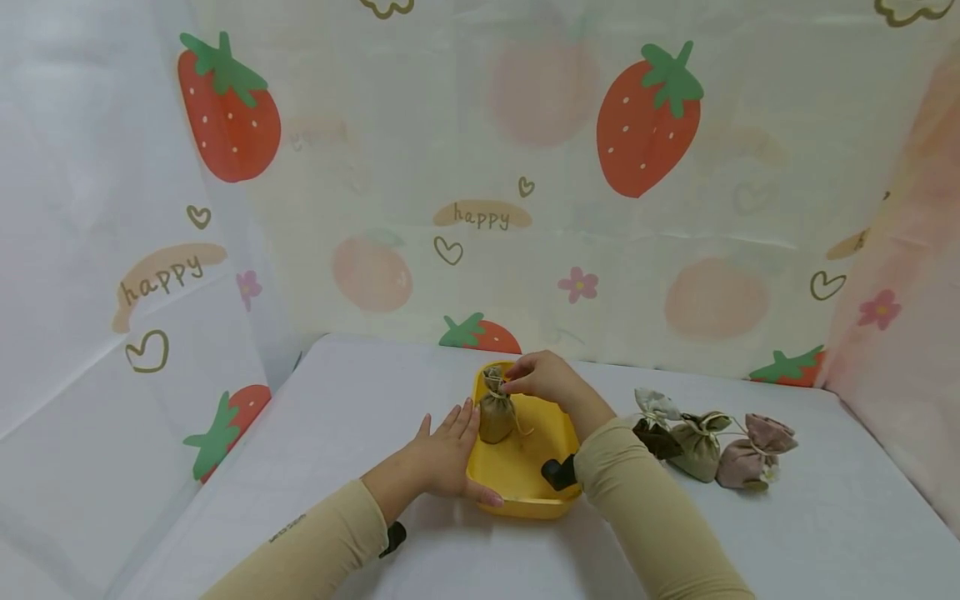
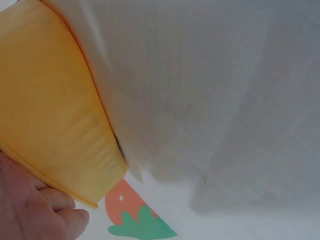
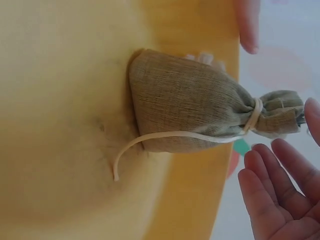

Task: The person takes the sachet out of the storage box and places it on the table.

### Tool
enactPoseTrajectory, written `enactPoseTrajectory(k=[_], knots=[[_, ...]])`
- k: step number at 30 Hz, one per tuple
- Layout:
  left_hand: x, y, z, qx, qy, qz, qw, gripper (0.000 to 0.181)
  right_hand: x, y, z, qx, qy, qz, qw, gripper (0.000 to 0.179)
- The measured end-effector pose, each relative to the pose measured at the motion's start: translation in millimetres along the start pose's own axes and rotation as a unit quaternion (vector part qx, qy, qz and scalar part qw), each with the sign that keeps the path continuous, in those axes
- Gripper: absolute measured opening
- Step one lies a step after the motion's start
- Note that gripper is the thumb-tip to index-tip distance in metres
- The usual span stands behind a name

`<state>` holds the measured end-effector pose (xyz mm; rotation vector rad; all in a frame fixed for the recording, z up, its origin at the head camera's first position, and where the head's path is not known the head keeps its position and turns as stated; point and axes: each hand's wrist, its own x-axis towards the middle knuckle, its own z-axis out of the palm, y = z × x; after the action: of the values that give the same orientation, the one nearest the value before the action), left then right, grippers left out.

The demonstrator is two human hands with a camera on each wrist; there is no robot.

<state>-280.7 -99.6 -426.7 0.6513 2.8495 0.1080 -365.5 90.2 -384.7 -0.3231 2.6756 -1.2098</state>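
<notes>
A small greenish-brown drawstring pouch (image 1: 495,419) stands upright in the left part of a yellow tray (image 1: 536,442). Its neck is tied with a pale cord (image 3: 175,134), one end of which trails onto the tray floor. My right hand (image 1: 553,382) is at the pouch's gathered top; in the right wrist view its fingers (image 3: 270,185) are spread loosely beside the neck, not closed round it. Along the tray's left wall lies my left hand (image 1: 444,460), fingers extended at the rim and thumb by the near edge.
To the right of the tray, three more tied pouches sit close together on the white table (image 1: 360,392): a white-topped dark one (image 1: 656,406), an olive one (image 1: 697,454) and a pink one (image 1: 742,464). A strawberry-printed curtain (image 1: 637,250) hangs behind the table.
</notes>
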Motion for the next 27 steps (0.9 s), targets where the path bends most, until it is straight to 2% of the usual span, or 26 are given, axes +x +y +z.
enactPoseTrajectory(k=[8, 17, 27], knots=[[-0.6, 1.5, -1.7, -0.002, -0.002, -0.002, 1.0000, 0.134, 2.5, 2.3, 6.1, -0.031, -0.005, -0.011, 0.9994, 0.016], [0.0, 1.4, -1.6, -0.002, -0.005, -0.002, 1.0000, 0.133, 3.8, 7.2, 6.7, 0.012, 0.020, 0.000, 0.9997, 0.013], [0.0, 1.8, -2.0, 0.000, -0.004, -0.001, 1.0000, 0.133, 4.3, 8.5, 6.2, 0.020, 0.026, 0.002, 0.9995, 0.011]])
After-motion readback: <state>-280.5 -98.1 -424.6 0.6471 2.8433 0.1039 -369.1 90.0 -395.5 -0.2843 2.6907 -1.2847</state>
